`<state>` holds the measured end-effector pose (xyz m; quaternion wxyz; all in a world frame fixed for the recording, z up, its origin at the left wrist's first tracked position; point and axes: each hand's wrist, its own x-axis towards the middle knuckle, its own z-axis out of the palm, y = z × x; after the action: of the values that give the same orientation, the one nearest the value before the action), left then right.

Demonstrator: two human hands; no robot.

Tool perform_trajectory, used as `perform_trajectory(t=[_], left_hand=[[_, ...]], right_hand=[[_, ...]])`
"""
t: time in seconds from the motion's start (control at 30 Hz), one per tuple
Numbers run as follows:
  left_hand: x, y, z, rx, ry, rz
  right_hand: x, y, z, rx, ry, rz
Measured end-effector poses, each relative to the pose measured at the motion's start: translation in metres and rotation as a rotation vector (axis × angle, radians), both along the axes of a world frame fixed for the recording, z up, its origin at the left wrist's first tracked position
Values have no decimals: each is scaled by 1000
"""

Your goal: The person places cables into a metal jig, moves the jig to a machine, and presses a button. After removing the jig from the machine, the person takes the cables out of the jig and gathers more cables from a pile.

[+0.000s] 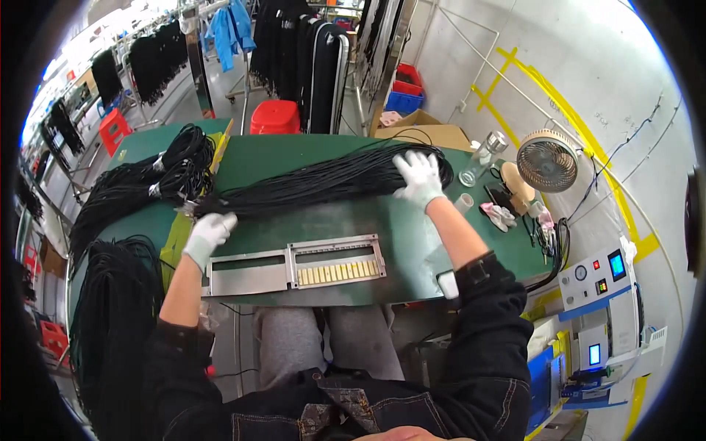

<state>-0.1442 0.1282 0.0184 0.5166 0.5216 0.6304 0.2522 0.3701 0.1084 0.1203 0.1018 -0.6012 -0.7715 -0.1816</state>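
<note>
A long bundle of thin black cables (316,180) lies across the green table. My right hand (421,178), in a white glove, rests on its looped right end with the fingers spread. At the bundle's left end, just below the cable tips, is my white-gloved left hand (210,234). Its fingers are drawn together; whether they pinch anything is hidden. Nearer to me lies a hinged metal frame fixture (288,257), opened out flat. Its right half holds a row of several pale yellow blocks (338,273); its left half shows a plain metal plate.
More black cable bundles lie on the left (158,173) and hang at the near left (118,309). At the table's right are a glass jar (482,158), a small fan (548,162) and pinkish gloves (500,215). A machine with screens (599,275) stands lower right; a red stool (276,117) is beyond.
</note>
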Motion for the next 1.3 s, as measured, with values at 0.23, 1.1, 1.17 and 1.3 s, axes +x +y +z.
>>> perform_trajectory(t=[0.23, 1.1, 1.17, 1.3], left_hand=[[25, -101, 30, 760, 631, -372], [-62, -228, 75, 804, 1461, 519], [-79, -214, 80, 794, 1526, 543], [-149, -227, 99, 536, 1279, 665]], right_hand=[[-82, -69, -77, -117, 350, 628], [-57, -61, -117, -210, 480, 535], [-59, -61, -120, -201, 500, 540], [-58, -59, -125, -194, 537, 557]])
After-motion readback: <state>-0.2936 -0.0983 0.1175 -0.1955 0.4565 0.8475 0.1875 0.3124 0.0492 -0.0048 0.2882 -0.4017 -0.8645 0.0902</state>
